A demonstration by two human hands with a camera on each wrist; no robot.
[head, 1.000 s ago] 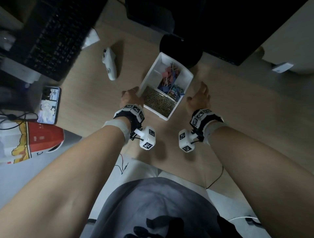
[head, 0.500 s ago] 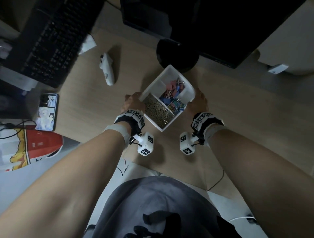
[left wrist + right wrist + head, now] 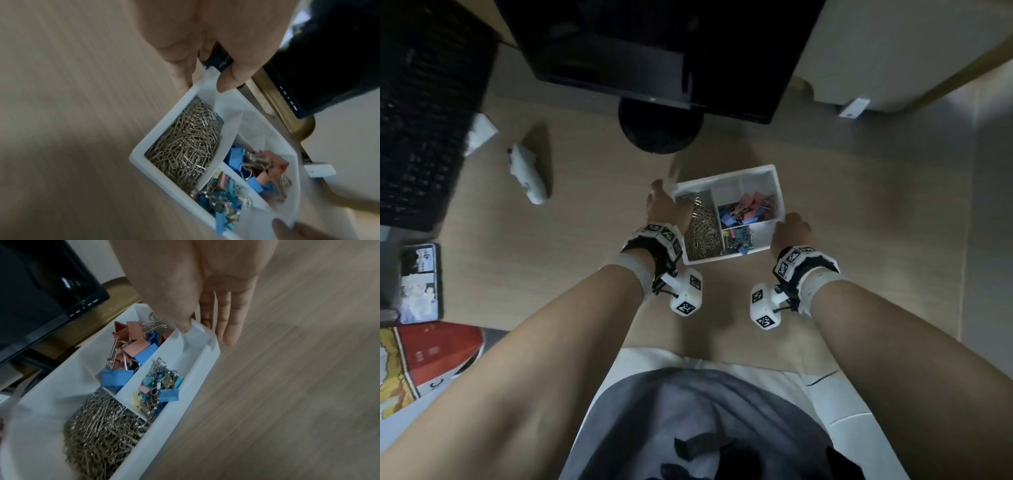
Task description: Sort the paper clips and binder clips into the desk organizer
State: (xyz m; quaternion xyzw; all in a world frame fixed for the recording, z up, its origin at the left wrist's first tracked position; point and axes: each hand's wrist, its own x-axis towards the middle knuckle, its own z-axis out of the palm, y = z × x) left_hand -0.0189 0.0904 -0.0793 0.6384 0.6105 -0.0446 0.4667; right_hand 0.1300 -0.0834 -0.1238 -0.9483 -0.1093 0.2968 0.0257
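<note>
- Left hand (image 3: 665, 209) pinches the organizer (image 3: 726, 262) at its far-left corner, thumb over the rim.
- Right hand (image 3: 790, 230) clasps the opposite corner.
- Between them: paper clips (image 3: 700, 229) leftward, binder clips (image 3: 746, 212) rightward.

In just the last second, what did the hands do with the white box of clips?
Both hands turned the desk organizer from slanted to nearly square with the desk edge. The left hand now pinches its far left corner; the right hand holds its near right corner, thumb on the rim. The paper clips and binder clips stayed in their compartments.
</note>
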